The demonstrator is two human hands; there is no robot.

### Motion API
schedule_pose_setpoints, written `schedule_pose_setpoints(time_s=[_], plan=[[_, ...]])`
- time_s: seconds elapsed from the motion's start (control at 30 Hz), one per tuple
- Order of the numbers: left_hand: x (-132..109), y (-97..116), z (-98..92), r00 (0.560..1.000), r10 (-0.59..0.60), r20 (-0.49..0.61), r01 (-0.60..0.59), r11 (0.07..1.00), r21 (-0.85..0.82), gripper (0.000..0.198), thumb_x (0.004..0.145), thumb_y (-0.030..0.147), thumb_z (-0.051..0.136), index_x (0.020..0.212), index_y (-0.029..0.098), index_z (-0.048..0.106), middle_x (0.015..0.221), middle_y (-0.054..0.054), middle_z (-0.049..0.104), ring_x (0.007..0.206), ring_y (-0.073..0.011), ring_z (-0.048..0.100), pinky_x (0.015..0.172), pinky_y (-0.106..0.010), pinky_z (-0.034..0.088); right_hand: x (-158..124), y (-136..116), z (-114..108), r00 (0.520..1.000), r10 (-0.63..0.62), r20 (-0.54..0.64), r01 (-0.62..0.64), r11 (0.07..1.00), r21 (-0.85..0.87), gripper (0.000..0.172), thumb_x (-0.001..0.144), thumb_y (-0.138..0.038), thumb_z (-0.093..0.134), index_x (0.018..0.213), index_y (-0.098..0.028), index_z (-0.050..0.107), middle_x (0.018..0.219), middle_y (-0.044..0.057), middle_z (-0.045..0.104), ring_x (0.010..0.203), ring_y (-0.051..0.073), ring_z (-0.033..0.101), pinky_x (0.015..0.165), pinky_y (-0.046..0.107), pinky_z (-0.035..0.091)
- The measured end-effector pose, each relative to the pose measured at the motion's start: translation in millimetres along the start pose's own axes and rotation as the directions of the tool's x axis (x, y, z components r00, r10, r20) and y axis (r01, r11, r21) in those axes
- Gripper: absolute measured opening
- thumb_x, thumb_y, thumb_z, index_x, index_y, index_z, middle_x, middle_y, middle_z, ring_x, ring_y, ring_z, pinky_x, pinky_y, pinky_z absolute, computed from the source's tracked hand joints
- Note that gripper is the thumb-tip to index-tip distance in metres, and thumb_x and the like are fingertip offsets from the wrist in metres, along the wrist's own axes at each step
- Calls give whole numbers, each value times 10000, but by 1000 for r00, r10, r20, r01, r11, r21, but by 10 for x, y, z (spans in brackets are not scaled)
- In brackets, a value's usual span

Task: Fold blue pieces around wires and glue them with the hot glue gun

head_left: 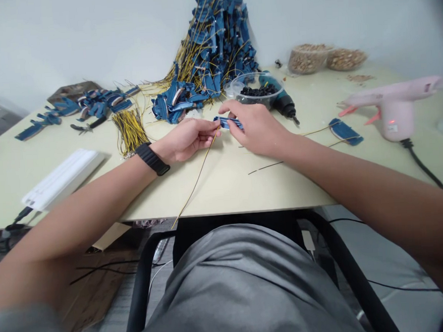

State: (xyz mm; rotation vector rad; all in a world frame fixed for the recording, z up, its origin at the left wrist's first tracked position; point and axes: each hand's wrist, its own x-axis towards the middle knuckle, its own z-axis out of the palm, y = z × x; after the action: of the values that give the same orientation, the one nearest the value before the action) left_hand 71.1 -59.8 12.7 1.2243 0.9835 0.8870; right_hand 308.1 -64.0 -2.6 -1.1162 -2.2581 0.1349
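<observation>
My left hand (188, 139), with a black band on its wrist, pinches the upper end of a long thin yellow wire (196, 183) that runs down past the table's front edge. My right hand (252, 127) is closed on a small blue fabric piece (226, 122), held just above the table. The two hands almost touch at the piece, where the wire meets it. Behind them rises a tall heap of finished blue pieces with yellow wires (213, 45).
A pink glue gun (392, 106) stands at the right, its cord trailing off the edge. A clear bowl of dark beads (256, 87) and a teal rotary tool (283, 101) lie behind my right hand. A loose blue piece (345, 132), a wire bundle (130, 132) and a white box (65, 177) lie about.
</observation>
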Motion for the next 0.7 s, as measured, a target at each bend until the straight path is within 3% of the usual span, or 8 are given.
schedule_pose_setpoints(time_s=[0.17,0.37,0.7], plan=[[-44,35,69,995,-91,-41,87,992,-87,393,1186,80,785,799,130,835,801,-72,792,613,-89,627,599,-198,562,5,10,4,1000,-18,7,18,1000,8,353,1214,-324,682,1539,-297,817,1473,162,928,1316,385,859,1156,524,654],[-30,-6,47,998,-38,-48,35,998,-48,336,1158,110,842,825,148,829,835,-75,829,622,-97,653,619,-206,586,6,-27,-15,1000,3,16,-3,1000,10,371,1206,-317,686,1554,-306,814,1467,156,931,1331,395,855,1162,536,653],[-74,-7,132,997,31,-71,-35,998,-47,407,1174,94,810,771,147,791,798,-61,813,557,-70,619,583,-193,554,8,-62,-34,1000,-11,5,11,1000,9,327,1231,-265,601,1482,-288,810,1491,158,911,1328,376,838,1186,511,625]])
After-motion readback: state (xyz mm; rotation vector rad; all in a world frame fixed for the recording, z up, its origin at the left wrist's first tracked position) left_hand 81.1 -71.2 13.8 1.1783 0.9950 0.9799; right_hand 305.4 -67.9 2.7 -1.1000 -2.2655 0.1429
